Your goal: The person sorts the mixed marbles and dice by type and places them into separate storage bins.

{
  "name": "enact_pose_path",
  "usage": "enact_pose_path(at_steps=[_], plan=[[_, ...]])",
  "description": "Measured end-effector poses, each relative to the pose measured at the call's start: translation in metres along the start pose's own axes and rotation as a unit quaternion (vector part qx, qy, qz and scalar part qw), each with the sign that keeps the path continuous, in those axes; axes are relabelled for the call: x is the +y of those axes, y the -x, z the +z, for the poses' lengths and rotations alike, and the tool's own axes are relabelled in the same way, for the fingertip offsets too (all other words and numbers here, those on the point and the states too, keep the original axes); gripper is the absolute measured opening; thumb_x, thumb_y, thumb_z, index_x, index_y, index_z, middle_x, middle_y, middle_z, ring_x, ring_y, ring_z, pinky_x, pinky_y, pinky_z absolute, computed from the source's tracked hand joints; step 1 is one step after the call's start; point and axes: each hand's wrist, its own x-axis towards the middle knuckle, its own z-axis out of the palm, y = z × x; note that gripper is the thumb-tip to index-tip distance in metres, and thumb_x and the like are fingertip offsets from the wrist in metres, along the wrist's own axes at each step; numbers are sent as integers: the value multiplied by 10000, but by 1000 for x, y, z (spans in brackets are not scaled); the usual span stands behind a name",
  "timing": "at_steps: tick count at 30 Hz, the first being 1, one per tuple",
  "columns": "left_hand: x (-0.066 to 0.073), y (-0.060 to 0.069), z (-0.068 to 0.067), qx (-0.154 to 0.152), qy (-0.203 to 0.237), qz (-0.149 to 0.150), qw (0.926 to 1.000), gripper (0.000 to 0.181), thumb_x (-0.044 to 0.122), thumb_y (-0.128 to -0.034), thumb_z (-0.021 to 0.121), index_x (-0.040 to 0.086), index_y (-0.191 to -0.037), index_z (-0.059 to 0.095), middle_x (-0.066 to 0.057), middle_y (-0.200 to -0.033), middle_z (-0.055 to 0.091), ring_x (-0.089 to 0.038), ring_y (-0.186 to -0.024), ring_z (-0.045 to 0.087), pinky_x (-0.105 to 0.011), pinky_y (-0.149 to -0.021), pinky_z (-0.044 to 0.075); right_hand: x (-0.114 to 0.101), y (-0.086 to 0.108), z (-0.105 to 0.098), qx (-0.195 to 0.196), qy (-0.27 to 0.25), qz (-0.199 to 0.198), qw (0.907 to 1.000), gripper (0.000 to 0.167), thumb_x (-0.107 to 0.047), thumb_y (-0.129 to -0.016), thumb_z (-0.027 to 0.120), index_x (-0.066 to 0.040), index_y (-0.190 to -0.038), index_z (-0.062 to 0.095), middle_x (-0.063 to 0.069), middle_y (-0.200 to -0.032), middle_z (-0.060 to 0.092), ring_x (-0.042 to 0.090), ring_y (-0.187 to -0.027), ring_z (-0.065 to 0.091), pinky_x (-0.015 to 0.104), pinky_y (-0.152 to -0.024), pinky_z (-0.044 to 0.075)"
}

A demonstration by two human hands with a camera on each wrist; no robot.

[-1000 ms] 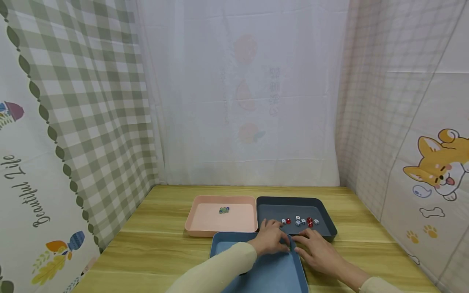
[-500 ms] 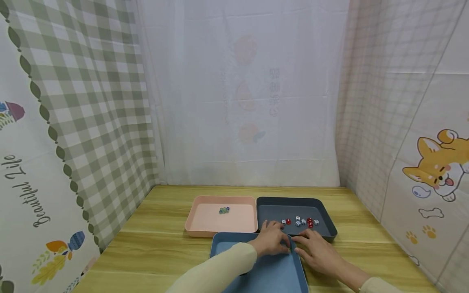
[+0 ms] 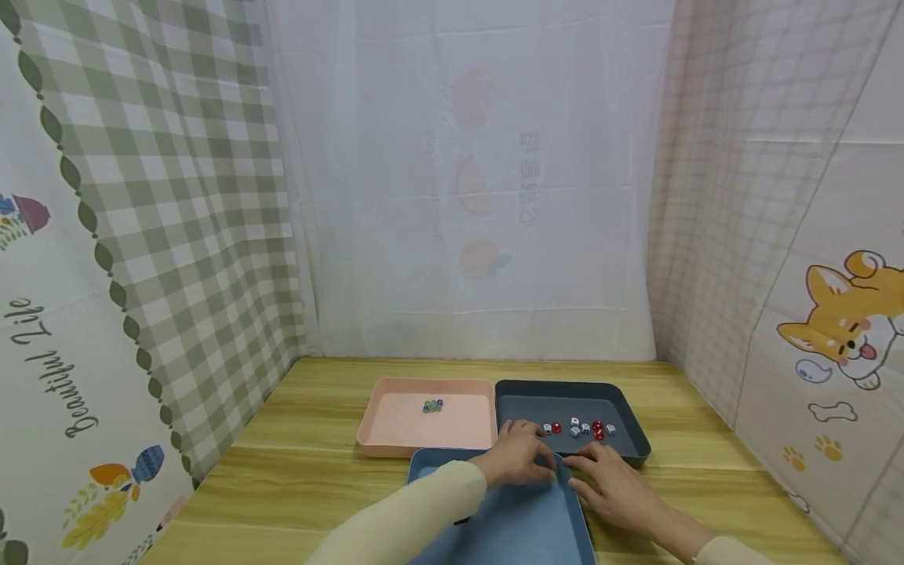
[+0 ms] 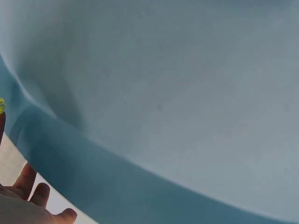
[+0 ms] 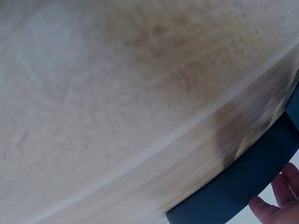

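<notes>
My left hand (image 3: pixel 519 455) is over the right side of a blue tray (image 3: pixel 526 526), fingers bent down toward its inside corner. In the left wrist view, a small yellow-green marble (image 4: pixel 1 105) shows at a fingertip at the left edge, mostly cut off. My right hand (image 3: pixel 617 486) lies just outside the tray's right wall, fingertips at the rim, its fingers loosely bent and nothing seen between them. The pink tray (image 3: pixel 395 420) behind holds several small green and blue glass pieces (image 3: pixel 433 406). Red and white dice (image 3: pixel 585 428) lie in the dark tray (image 3: pixel 551 392).
All three trays stand close together on a wood-grain table (image 3: pixel 297 486). A white curtain (image 3: pixel 395 235) hangs behind the table. Green-checked cloth (image 3: pixel 198 196) borders the left, and a dog-printed cloth (image 3: pixel 777 220) the right.
My left hand has drawn back slightly to the left, and its sleeve has shifted the same way. My right hand has stayed in place.
</notes>
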Motion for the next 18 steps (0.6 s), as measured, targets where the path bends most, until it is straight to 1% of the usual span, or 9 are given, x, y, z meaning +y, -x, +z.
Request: enact_pose_path(at_steps=[5, 10, 13, 18], plan=[[-9, 0, -12, 25, 267, -104, 9996, 88, 419, -895, 735, 361, -943, 781, 30, -1363, 544, -151, -1319, 406, -542, -1111, 282, -1, 0, 0, 37, 18, -20, 10000, 308, -291, -940, 688, -134, -1203, 714, -14, -1084, 571, 206, -963, 547, 441, -783, 503], [-20, 0, -22, 155, 514, -300, 9981, 84, 396, -893, 741, 343, -940, 786, 2, -1377, 543, -161, -1332, 396, -490, -1111, 278, -1, 0, 0, 116, 3, -12, 9999, 301, -290, -935, 695, -139, -1194, 720, -15, -1082, 574, 209, -970, 553, 446, -791, 505], [-28, 0, -27, 183, 723, -433, 9963, 83, 385, -900, 736, 338, -947, 785, -12, -1394, 531, -172, -1342, 387, -468, -1115, 273, -2, 0, 0, 125, -20, 24, 9999, 293, -299, -933, 697, -153, -1185, 725, -17, -1077, 572, 205, -973, 550, 451, -798, 506], [-40, 4, -37, 214, 1057, -645, 9921, 92, 368, -913, 725, 314, -965, 779, -40, -1425, 502, -214, -1350, 383, -486, -1120, 263, -2, 0, 1, 111, -27, 55, 9999, 290, -307, -936, 693, -158, -1183, 725, -14, -1079, 569, 202, -977, 545, 452, -803, 505]])
